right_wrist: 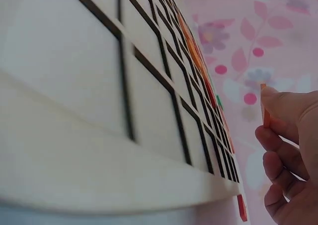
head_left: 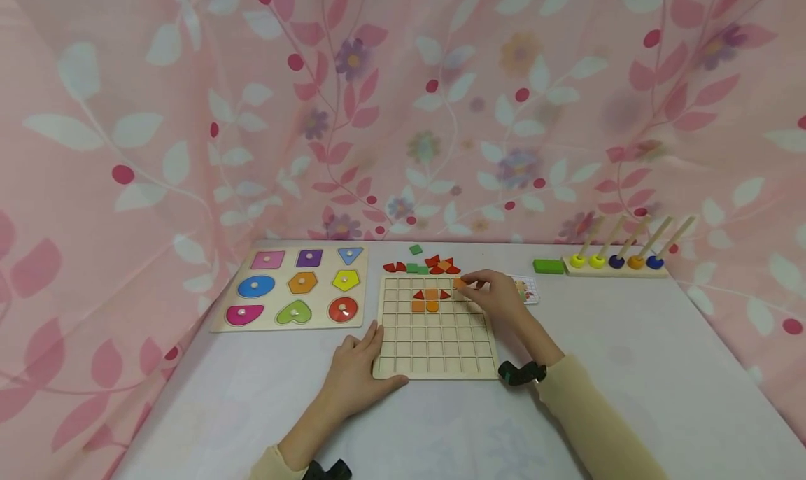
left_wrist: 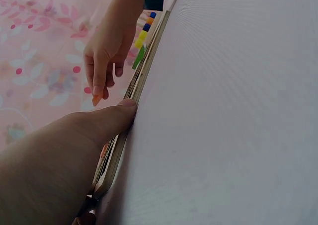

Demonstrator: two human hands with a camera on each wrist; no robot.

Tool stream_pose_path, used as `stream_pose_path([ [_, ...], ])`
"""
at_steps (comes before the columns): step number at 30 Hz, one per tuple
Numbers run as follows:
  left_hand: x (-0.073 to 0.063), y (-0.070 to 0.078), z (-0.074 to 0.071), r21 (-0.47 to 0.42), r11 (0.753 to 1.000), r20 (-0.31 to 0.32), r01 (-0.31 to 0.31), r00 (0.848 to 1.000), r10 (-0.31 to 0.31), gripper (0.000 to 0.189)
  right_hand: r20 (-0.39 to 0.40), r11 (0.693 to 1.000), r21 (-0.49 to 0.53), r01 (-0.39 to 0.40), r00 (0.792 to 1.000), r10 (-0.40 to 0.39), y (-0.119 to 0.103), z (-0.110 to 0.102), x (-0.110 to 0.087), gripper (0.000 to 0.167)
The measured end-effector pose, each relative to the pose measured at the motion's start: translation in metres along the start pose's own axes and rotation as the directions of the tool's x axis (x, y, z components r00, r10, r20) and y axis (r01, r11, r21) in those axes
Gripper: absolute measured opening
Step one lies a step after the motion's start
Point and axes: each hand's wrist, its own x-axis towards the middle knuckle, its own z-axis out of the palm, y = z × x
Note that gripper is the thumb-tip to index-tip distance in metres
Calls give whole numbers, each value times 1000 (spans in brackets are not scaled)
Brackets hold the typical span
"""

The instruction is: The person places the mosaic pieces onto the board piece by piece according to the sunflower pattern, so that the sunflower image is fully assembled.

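The orange tile (head_left: 460,283) is pinched in the right hand (head_left: 500,298) near the board's (head_left: 434,336) far right corner; best lowered flat and square to the grid. The left hand (head_left: 355,369), fingers extended, touches the near left corner, well placed for steadying.

Printed card (head_left: 532,291): I'm on it now, the print's too small for me to read.
Grid board (head_left: 441,340): no letters or numbers I can make out.
Wrist device (left_wrist: 153,4): green patch, nothing legible.
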Motion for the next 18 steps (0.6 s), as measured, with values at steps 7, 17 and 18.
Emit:
stream_pose_path([
  [7, 1, -1, 1, 0, 1000, -14, 10, 1000, -10, 110, -12, 997, 80, 14, 1000, -13, -7, 11, -15, 32],
  [17, -1, -2, 3, 5, 1000, -15, -12, 1000, 12, 110, 6, 993, 117, -1, 1000, 0, -7, 25, -26, 34],
  [18, -1, -2, 3, 10, 1000, -18, -14, 1000, 15, 110, 10, 994, 105, 9, 1000, -10, -7, 27, -26, 34],
])
